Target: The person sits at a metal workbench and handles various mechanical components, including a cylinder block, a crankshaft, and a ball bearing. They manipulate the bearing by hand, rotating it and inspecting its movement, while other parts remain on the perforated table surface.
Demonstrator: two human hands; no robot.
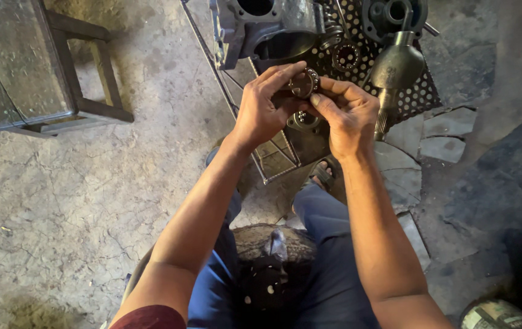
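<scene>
My left hand (pixel 263 108) and my right hand (pixel 347 116) meet over a perforated metal rack (pixel 416 94), both gripping a round ball bearing (pixel 304 81) held between the fingertips. A second bearing-like metal part (pixel 303 120) shows just below the hands; whether a hand holds it I cannot tell. Greasy engine parts lie beyond the hands: a grey metal housing (pixel 267 27), another bearing (pixel 346 56) and a bell-shaped joint with a splined shaft (pixel 395 67).
A metal-framed stool or table (pixel 41 67) stands at the upper left on cracked concrete floor (pixel 90 201). A wire frame (pixel 276 164) hangs below the rack. Broken stone slabs (pixel 444 140) lie at the right. My knees in blue trousers (pixel 328 244) straddle a dark block (pixel 273 256).
</scene>
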